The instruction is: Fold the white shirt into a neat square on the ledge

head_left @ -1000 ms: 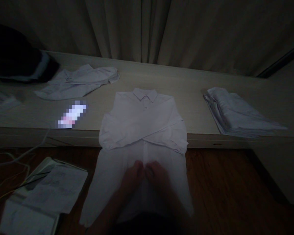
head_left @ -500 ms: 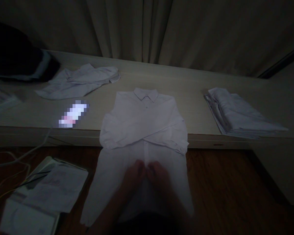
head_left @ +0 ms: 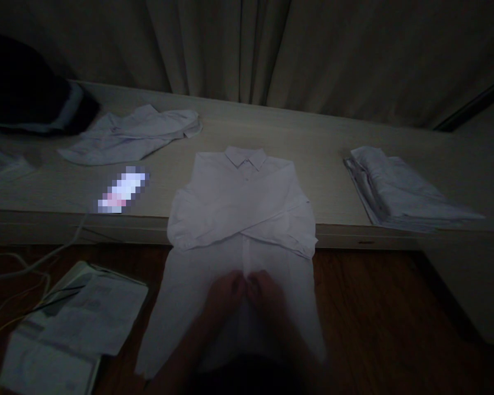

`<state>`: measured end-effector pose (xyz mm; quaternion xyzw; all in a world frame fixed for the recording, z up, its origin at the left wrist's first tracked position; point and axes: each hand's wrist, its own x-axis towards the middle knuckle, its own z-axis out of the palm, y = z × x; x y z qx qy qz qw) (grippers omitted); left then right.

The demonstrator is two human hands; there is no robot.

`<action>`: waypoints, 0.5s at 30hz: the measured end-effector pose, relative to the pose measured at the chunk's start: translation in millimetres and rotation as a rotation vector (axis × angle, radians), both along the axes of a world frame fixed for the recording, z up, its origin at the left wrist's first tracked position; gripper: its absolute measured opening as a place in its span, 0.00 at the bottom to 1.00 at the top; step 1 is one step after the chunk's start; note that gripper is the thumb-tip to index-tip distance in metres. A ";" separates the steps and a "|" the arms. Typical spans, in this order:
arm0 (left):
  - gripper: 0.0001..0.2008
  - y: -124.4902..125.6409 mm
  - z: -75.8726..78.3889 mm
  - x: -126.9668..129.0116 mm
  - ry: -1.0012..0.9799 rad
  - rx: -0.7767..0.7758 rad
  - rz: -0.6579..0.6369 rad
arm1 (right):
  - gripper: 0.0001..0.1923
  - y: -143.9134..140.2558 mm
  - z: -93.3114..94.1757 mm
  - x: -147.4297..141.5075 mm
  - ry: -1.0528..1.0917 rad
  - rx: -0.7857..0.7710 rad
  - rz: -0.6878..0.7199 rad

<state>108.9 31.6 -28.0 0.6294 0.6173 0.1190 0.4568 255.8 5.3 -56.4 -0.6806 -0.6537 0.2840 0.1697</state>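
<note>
A white long-sleeved shirt lies face up, its collar on the desk and its lower part hanging over the front edge toward me. Its sleeves cross over the front, one over the other. My left hand and my right hand meet at the front placket below the crossed sleeves. Both have curled fingers, closed on the shirt's cloth at the placket. The fingertips are dim, and I cannot make out whether a button is between them.
On the desk, a folded stack of white clothing lies right. Left are a crumpled white garment, a lit, blurred-out phone and a dark bag-like bundle. Papers and cables lie lower left; curtains hang behind.
Almost nothing differs. Both hands stay together at the placket with only a tiny shift of the fingers, and the shirt lies as before.
</note>
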 end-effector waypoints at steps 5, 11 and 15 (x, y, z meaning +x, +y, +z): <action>0.14 0.3 -5.9 -2.2 0.030 0.032 -0.062 | 0.11 1.1 -4.3 0.4 0.011 0.045 0.008; 0.16 -2.5 -7.8 -0.2 0.033 0.015 -0.008 | 0.09 1.2 -1.2 0.0 0.034 0.035 -0.032; 0.17 -2.2 -6.0 0.0 0.048 0.010 -0.042 | 0.08 0.9 2.1 -0.4 0.028 0.017 -0.013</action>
